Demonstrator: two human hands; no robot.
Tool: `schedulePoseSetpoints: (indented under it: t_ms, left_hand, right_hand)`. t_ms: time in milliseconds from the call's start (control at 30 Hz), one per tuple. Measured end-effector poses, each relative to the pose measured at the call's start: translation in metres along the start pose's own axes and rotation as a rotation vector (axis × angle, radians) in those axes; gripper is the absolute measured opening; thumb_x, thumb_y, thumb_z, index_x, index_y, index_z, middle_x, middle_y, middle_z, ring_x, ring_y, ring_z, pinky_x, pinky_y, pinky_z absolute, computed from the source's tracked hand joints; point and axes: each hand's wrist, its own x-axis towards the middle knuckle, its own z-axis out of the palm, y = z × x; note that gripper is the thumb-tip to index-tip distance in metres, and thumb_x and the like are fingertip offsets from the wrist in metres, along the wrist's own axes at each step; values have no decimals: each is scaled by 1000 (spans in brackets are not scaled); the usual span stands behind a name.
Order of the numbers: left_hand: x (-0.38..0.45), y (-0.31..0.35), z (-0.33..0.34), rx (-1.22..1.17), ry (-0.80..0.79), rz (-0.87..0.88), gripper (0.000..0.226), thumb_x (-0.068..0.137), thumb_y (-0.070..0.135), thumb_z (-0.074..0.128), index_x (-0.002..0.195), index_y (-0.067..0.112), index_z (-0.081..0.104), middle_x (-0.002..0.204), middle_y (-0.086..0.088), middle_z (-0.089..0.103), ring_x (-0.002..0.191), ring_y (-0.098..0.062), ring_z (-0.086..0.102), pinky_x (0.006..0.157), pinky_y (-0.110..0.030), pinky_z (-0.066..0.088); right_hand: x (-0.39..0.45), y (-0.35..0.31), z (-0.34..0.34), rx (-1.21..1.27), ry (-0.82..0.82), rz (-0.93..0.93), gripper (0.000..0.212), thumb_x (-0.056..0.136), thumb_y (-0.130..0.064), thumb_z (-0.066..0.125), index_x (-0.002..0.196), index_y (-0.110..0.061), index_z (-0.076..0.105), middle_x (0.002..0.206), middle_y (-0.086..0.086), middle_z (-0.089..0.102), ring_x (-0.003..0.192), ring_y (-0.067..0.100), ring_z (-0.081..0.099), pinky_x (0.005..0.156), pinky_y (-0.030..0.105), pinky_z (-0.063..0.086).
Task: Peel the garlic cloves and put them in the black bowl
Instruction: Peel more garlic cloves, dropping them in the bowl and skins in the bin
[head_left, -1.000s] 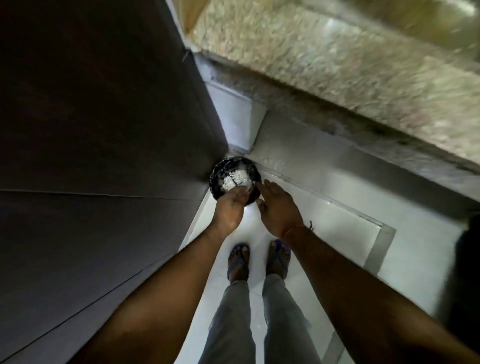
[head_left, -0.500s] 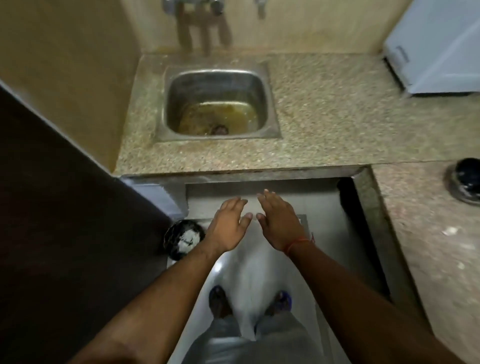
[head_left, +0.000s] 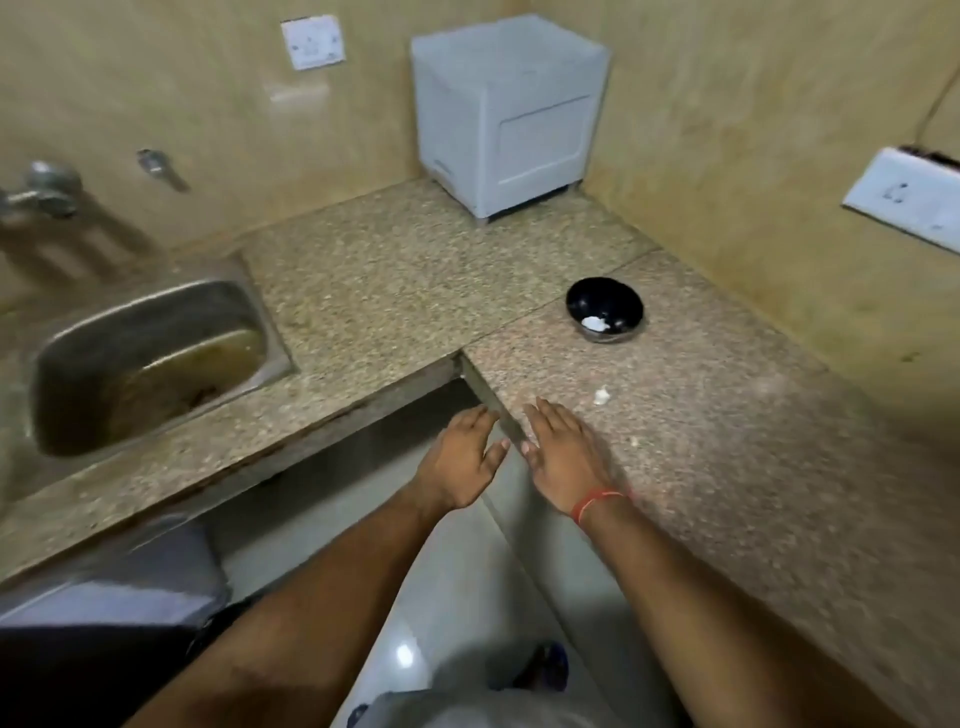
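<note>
A black bowl (head_left: 604, 309) stands on the granite counter (head_left: 701, 467) to the right, with white peeled garlic lying inside it. One pale garlic clove (head_left: 601, 396) lies loose on the counter between the bowl and my hands. A small white scrap (head_left: 634, 441) lies nearer. My left hand (head_left: 462, 457) hovers with fingers straight in front of the counter's inner corner, holding nothing. My right hand (head_left: 561, 453) is held flat over the counter's edge, fingers straight, empty, a red thread on its wrist.
A steel sink (head_left: 150, 358) with dirty water sits in the counter at the left, taps (head_left: 41, 195) on the wall above. A white box-shaped appliance (head_left: 506, 114) stands at the back corner. Wall sockets (head_left: 906, 200) are on the right wall. Floor and my feet show below.
The view has swung up and right from the floor bin to the counter. Both hands rose from the bin and now hover empty at the counter's corner.
</note>
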Motion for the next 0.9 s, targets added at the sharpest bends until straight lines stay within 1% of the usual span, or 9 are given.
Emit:
schedulePoseSetpoints:
  t_ms: [200,300,433,533,600,667,733,800,900]
  left_hand:
    - [57,68,39,68,-83,117,56,107,38,44,155,10,39,158,-18,42,147,-34,36,121,-36,25]
    - [81,89,55,90,-163,152,56,105,32,49,154,7,41,154,-20,44,143,-36,38,118,-34,27]
    - [106,100,70,144,-282,141,62,101,29,52,156,4,36,159,-21,38,148,-36,32,121,-34,30]
    - [124,101,75,183,-377,117,75,93,29,56,159,5,30,164,-20,31,152,-36,25,122,-38,32]
    - [136,97,78,196,-444,101,84,84,31,55,160,5,28,166,-19,26,153,-36,23,121,-42,34]
    - [145,90,81,208,-476,86,81,85,26,59,159,7,31,166,-17,26,151,-37,26,119,-44,37]
    - [153,82,85,235,-470,93,69,89,23,58,154,7,40,160,-18,33,144,-39,34,112,-45,45]
    - [165,75,89,251,-463,104,60,86,24,51,144,6,49,145,-19,45,129,-40,47,96,-45,53]
    - [182,66,88,268,-441,110,58,86,23,49,141,7,51,132,-17,53,114,-37,56,85,-44,57]
  right_hand:
    - [-9,75,-21,53,31,87,62,102,-22,45,161,-16,25,169,7,22,156,26,17,126,38,14]
    - [-11,105,-27,90,28,148,64,99,-15,49,159,-13,29,165,11,31,151,30,29,123,40,29]
    - [-9,134,-24,149,19,283,58,91,-6,63,145,-15,48,139,9,58,124,29,57,105,39,50]
    - [-1,149,-16,133,-17,386,50,89,-2,65,136,-18,60,121,8,68,108,27,64,94,32,53]
    - [8,155,-9,124,-49,445,41,90,-3,64,129,-16,65,114,9,69,103,27,66,91,33,55]
    - [18,160,-3,124,-46,491,31,90,-7,63,120,-15,70,109,10,71,99,28,68,89,36,58]
    - [28,163,1,99,-29,519,20,91,-12,64,108,-13,72,104,10,72,94,27,69,84,36,59]
    - [38,165,3,71,-35,539,12,91,-11,64,98,-11,74,98,10,72,90,26,70,80,35,59]
    - [50,169,4,63,-67,547,12,86,-8,63,89,-8,74,89,11,72,84,29,71,76,37,60]
